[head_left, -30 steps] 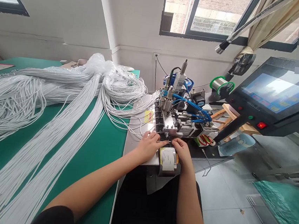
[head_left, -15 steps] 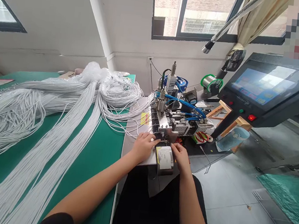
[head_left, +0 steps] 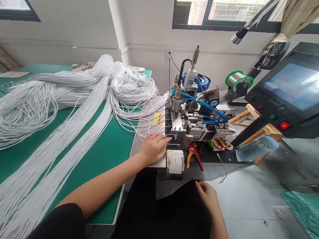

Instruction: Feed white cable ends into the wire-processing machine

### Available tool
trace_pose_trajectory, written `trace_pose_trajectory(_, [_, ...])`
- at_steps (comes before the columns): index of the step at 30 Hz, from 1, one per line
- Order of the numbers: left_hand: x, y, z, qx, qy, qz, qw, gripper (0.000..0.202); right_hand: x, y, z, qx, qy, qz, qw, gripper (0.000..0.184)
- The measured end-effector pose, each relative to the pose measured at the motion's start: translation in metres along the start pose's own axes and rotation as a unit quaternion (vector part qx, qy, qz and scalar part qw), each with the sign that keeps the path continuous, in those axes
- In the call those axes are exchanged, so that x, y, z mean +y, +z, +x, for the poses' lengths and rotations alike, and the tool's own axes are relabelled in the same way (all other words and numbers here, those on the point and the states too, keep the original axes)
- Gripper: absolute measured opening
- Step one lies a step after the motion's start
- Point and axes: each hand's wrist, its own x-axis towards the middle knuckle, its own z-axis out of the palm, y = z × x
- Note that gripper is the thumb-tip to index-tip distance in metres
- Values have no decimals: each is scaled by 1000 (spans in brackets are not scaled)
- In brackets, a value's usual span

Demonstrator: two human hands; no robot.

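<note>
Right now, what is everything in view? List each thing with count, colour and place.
cords: many, white, in bundles across the mat
mat: one, green, on the table at left
machine: one, metal with blue hoses, centre
pliers: one, red and orange handles, in front of the machine
spool: one, green rims, behind the machine
screen: one, black frame, right
left hand: resting at the machine's front
right hand: down at the lap, holding nothing visible

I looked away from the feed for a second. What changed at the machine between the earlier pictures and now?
The right hand has pulled back from the machine's front down to the lap, open and holding nothing visible. That uncovers the red-handled pliers on the bench. The left hand stays on the metal plate, fingers at the wire by the machine. The white cable bundles lie as before.
</note>
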Motion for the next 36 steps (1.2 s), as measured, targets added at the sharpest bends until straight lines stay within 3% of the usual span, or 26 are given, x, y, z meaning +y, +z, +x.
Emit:
trace_pose_trajectory(5, [6,-3,1,-10,24,10,1000,44,28,38,-1,-19,51,-4,998,43])
trace_pose_trajectory(9, [9,-3,1,-16,26,19,999,46,38,72,-2,-48,84,-39,995,35])
trace_pose_trajectory(12, [9,-2,1,-17,31,19,999,48,42,85,0,-76,108,-77,988,31])
trace_pose_trajectory(28, [1,-7,0,-47,48,-76,995,58,42,86,5,-145,138,-176,964,26])
trace_pose_trajectory(36, [-5,-11,5,-22,-79,-51,995,48,38,76,1,-144,66,-161,974,27])
